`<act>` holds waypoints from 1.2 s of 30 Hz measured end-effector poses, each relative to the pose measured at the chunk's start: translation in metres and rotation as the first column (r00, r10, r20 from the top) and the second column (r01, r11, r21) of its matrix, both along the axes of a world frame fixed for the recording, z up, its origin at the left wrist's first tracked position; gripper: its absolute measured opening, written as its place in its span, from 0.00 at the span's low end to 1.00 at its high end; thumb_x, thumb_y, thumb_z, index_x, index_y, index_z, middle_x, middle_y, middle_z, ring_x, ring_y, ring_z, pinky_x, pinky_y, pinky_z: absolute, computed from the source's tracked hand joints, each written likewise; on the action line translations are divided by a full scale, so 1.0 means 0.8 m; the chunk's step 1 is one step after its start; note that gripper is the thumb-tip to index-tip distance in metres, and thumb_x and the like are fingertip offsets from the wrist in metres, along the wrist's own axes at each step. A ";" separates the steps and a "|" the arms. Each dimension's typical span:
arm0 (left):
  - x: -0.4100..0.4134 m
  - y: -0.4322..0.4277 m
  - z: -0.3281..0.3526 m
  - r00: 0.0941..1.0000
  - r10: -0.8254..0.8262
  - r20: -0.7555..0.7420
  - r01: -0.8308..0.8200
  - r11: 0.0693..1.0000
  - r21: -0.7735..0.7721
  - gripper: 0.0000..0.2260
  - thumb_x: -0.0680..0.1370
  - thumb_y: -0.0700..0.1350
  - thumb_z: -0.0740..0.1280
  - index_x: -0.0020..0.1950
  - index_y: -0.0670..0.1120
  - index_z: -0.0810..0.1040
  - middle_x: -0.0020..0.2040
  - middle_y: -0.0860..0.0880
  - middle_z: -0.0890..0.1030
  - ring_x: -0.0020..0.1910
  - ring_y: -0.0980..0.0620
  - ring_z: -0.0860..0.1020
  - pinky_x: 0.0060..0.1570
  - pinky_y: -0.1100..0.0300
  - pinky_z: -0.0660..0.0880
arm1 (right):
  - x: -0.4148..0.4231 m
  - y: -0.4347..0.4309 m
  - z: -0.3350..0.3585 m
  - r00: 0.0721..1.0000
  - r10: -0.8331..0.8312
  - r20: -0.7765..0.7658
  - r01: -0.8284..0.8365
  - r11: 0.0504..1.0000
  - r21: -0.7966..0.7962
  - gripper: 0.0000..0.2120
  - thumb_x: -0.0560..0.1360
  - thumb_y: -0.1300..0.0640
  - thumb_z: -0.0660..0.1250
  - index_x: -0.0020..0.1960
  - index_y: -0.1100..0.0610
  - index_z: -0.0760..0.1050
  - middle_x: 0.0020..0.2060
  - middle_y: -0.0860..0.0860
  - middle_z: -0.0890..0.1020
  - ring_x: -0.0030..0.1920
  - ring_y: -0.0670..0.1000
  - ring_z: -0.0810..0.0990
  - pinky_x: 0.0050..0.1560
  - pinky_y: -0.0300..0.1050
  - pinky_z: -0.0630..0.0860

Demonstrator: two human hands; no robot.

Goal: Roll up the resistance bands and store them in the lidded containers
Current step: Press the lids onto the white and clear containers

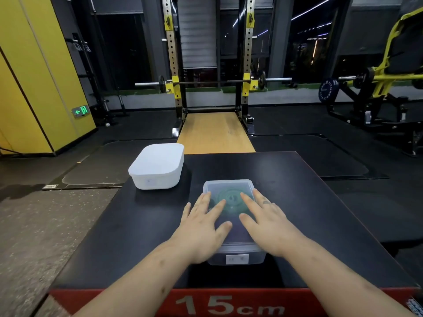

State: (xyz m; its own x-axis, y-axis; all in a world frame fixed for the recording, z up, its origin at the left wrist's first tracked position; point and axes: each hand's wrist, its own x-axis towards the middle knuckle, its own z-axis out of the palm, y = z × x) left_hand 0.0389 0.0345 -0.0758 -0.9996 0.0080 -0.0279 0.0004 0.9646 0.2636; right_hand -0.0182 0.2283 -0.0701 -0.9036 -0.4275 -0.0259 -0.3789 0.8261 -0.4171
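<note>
A clear lidded container (229, 187) sits in the middle of the black platform (309, 213). Through its translucent lid a rolled green resistance band (231, 201) shows faintly. My left hand (201, 227) lies flat on the lid's left half with fingers straight and spread. My right hand (265, 223) presses the lid's right half the same way. A white opaque container (158, 167) with its lid on stands at the platform's far left corner, apart from both hands.
The platform is a plyo box with a red front face marked 15cm (229, 305). Beyond it lie black gym mats, a wooden lifting strip and a squat rack with a barbell (212, 82). A yellow wall (29, 76) stands left; a yellow machine stands far right.
</note>
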 end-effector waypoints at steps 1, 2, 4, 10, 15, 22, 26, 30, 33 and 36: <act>0.003 0.000 0.003 1.000 0.009 -0.008 -0.009 1.000 0.003 0.28 0.84 0.62 0.47 0.83 0.58 0.46 0.83 0.50 0.36 0.80 0.56 0.32 0.79 0.48 0.34 | 0.003 0.001 0.005 1.000 -0.001 -0.002 0.001 1.000 -0.008 0.28 0.85 0.42 0.49 0.84 0.40 0.48 0.85 0.48 0.45 0.83 0.47 0.42 0.83 0.52 0.41; 0.006 0.000 0.005 1.000 0.017 -0.018 -0.016 1.000 0.009 0.28 0.84 0.61 0.47 0.83 0.58 0.46 0.83 0.50 0.36 0.80 0.56 0.32 0.79 0.48 0.34 | 0.006 0.003 0.008 1.000 -0.002 -0.004 0.002 1.000 -0.023 0.28 0.85 0.42 0.49 0.84 0.41 0.48 0.85 0.48 0.46 0.83 0.46 0.43 0.83 0.52 0.42; 0.015 -0.001 0.007 0.999 0.019 -0.034 -0.018 1.000 0.012 0.28 0.85 0.61 0.46 0.83 0.58 0.44 0.83 0.50 0.36 0.79 0.56 0.31 0.79 0.49 0.34 | 0.016 0.007 0.012 1.000 0.006 -0.019 -0.006 0.999 -0.043 0.29 0.85 0.41 0.49 0.84 0.40 0.48 0.84 0.47 0.46 0.83 0.46 0.43 0.83 0.53 0.43; 0.038 0.008 -0.015 0.999 0.006 -0.037 -0.008 0.999 -0.042 0.30 0.83 0.64 0.43 0.83 0.57 0.43 0.82 0.51 0.33 0.78 0.57 0.28 0.78 0.48 0.33 | 0.043 0.008 -0.009 0.998 0.024 -0.063 -0.016 0.992 0.121 0.33 0.83 0.33 0.47 0.84 0.39 0.42 0.84 0.49 0.37 0.83 0.47 0.36 0.83 0.52 0.39; 0.037 0.012 -0.015 0.999 0.016 -0.043 -0.019 0.998 -0.064 0.29 0.84 0.64 0.43 0.83 0.57 0.43 0.82 0.51 0.33 0.78 0.57 0.28 0.78 0.48 0.33 | 0.041 0.006 -0.012 0.995 0.025 -0.098 -0.009 0.987 0.160 0.32 0.83 0.33 0.46 0.84 0.40 0.44 0.84 0.52 0.39 0.83 0.48 0.37 0.83 0.52 0.39; 0.052 0.026 -0.006 0.996 0.027 -0.081 -0.034 0.995 -0.089 0.29 0.83 0.61 0.40 0.83 0.54 0.42 0.83 0.48 0.36 0.80 0.53 0.31 0.78 0.47 0.33 | 0.062 0.000 -0.001 0.989 0.035 -0.145 -0.007 0.981 0.193 0.36 0.78 0.31 0.32 0.84 0.41 0.39 0.84 0.53 0.40 0.83 0.49 0.36 0.82 0.52 0.38; 0.055 0.033 -0.016 0.994 0.031 -0.107 -0.040 0.996 -0.082 0.28 0.84 0.59 0.40 0.84 0.54 0.42 0.83 0.46 0.36 0.80 0.52 0.31 0.79 0.49 0.33 | 0.065 -0.006 -0.011 0.986 0.032 -0.162 0.003 0.977 0.215 0.44 0.70 0.32 0.22 0.84 0.41 0.39 0.84 0.54 0.41 0.83 0.51 0.34 0.82 0.52 0.38; 0.056 0.032 -0.014 0.994 0.011 -0.109 -0.021 0.996 -0.089 0.27 0.85 0.59 0.42 0.83 0.55 0.41 0.83 0.46 0.36 0.80 0.52 0.31 0.78 0.50 0.33 | 0.065 -0.003 -0.010 0.989 0.043 -0.141 -0.014 0.980 0.200 0.43 0.71 0.32 0.26 0.84 0.41 0.41 0.84 0.52 0.40 0.83 0.50 0.34 0.82 0.51 0.37; 0.053 0.016 -0.010 0.998 -0.010 -0.068 0.005 0.997 -0.073 0.28 0.84 0.62 0.43 0.83 0.57 0.41 0.83 0.49 0.35 0.79 0.56 0.30 0.78 0.50 0.32 | 0.060 0.007 -0.005 0.995 0.056 -0.086 -0.043 0.988 0.147 0.33 0.82 0.33 0.39 0.84 0.41 0.41 0.84 0.49 0.39 0.82 0.47 0.33 0.82 0.50 0.36; 0.049 -0.004 -0.010 0.998 0.018 -0.055 -0.022 0.996 -0.081 0.32 0.83 0.65 0.43 0.83 0.55 0.40 0.82 0.52 0.35 0.79 0.58 0.30 0.78 0.49 0.32 | 0.054 0.021 -0.004 0.997 0.040 -0.061 -0.032 0.992 0.121 0.29 0.85 0.38 0.43 0.84 0.42 0.41 0.83 0.46 0.37 0.82 0.44 0.34 0.82 0.49 0.37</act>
State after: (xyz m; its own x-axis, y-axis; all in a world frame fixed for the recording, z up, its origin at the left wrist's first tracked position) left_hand 0.0780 0.0314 -0.0835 -0.9996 -0.0123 0.0269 -0.0071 0.9830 0.1837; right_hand 0.0249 0.2453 -0.0732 -0.8892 -0.4571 -0.0222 -0.4317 0.8539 -0.2907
